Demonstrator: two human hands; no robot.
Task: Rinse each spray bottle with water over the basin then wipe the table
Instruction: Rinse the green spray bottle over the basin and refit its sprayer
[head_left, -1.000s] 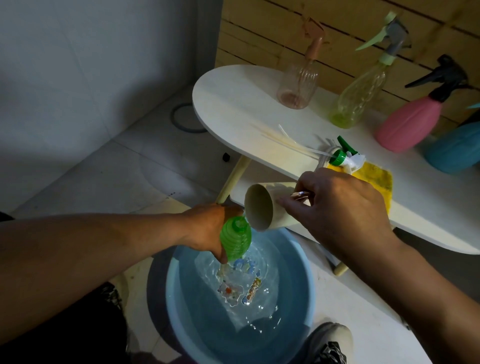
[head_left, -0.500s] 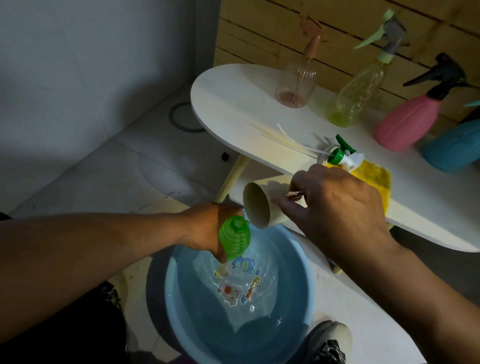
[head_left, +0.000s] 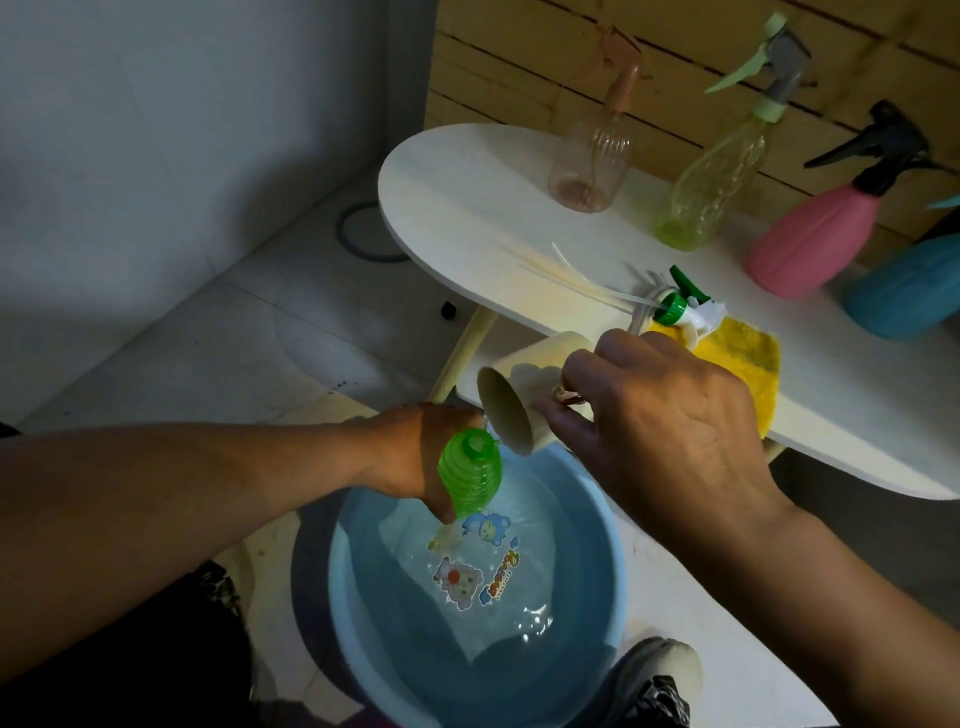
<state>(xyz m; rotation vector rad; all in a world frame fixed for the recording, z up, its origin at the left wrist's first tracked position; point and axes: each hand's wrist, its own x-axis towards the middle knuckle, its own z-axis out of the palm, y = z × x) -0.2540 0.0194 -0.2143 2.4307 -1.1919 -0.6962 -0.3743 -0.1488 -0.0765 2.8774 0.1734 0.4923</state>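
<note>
At the left, the left hand (head_left: 415, 457) wraps its fingers round a ribbed green spray bottle (head_left: 470, 480) with its sprayer off, holding it tilted over the blue basin (head_left: 597, 587), which stands on the floor and holds clear water; cartoon stickers with some blue lettering sit on the basin's bottom, too small and rippled to read. Just right of the bottle's open neck, the right hand (head_left: 660, 431) curls round a cream cup (head_left: 511, 413), fingers closed on its handle side, the cup tipped almost flat with its mouth turned toward the bottle. Whether water is running from it cannot be told. This looks like the rinsing step for the green bottle: water poured from the cup into or over it above the basin. The next move probably calls for keeping the neck under the cup's lip, then swirling and emptying the bottle into the basin, with care not to splash the floor. Further right on the white counter (head_left: 467, 208) lie the green-and-white sprayer head (head_left: 685, 306) with its tube, partly on a yellow cloth (head_left: 743, 358), likely meant for the wiping. Along the back stand a clear pinkish spray bottle (head_left: 592, 161), a yellow-green one (head_left: 711, 197), a pink one (head_left: 815, 244) and a blue one (head_left: 904, 291), none showing a readable label.
</note>
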